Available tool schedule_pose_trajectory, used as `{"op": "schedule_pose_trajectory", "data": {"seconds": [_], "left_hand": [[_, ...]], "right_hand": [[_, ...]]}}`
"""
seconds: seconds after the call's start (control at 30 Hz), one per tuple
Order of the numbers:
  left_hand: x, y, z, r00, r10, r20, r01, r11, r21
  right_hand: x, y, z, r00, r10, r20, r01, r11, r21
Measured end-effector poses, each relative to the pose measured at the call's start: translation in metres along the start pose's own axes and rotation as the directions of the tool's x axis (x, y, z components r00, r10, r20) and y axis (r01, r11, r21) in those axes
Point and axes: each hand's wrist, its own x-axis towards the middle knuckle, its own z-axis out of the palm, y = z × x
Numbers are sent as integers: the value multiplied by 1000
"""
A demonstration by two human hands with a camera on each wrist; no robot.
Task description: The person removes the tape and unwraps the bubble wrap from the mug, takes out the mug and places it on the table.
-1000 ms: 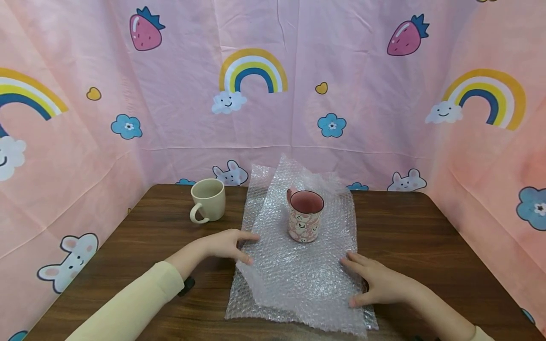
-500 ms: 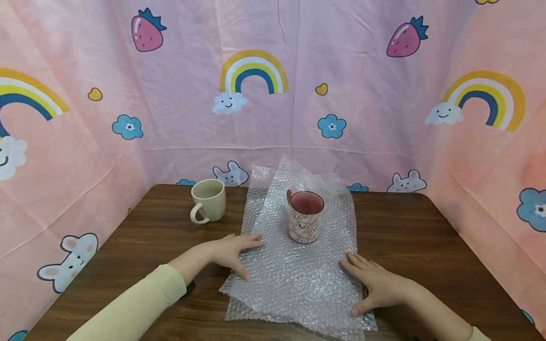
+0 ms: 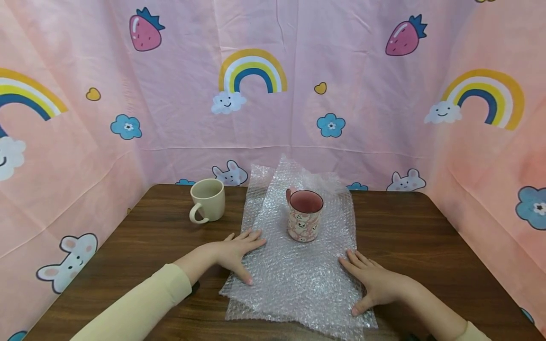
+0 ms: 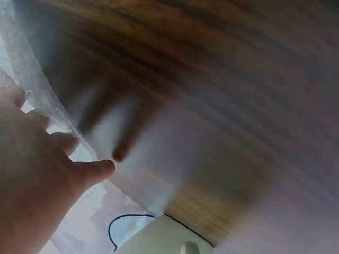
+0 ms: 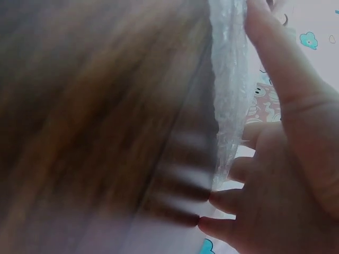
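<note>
Sheets of bubble wrap (image 3: 298,279) lie overlapped on the wooden table, spread flat. A pink patterned mug (image 3: 304,222) stands upright on them, its handle toward the back left. My left hand (image 3: 236,253) rests with spread fingers on the wrap's left edge; the left wrist view shows the fingers (image 4: 95,172) along that edge. On the opposite side my right hand (image 3: 375,282) lies spread, fingertips and thumb on the right edge of the wrap. In the right wrist view the bubble wrap (image 5: 230,79) runs beside the thumb. Neither hand grips anything.
A cream mug (image 3: 209,201) stands upright at the table's back left, handle toward the front left. The dark wooden table (image 3: 405,227) is enclosed by a pink printed cloth (image 3: 362,118) at the back and both sides.
My left hand has come slightly nearer and flattened onto the wrap, fingers spreading. The wrap's raised front left corner now lies flat, pointing left. My right hand and both mugs are nearly unmoved.
</note>
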Motion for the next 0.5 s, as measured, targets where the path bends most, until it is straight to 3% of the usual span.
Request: {"op": "schedule_pose_trajectory", "data": {"seconds": [0.5], "left_hand": [[11, 0, -2, 997, -60, 53, 56, 997, 61]], "right_hand": [[6, -11, -6, 997, 72, 39, -69, 994, -83]]}}
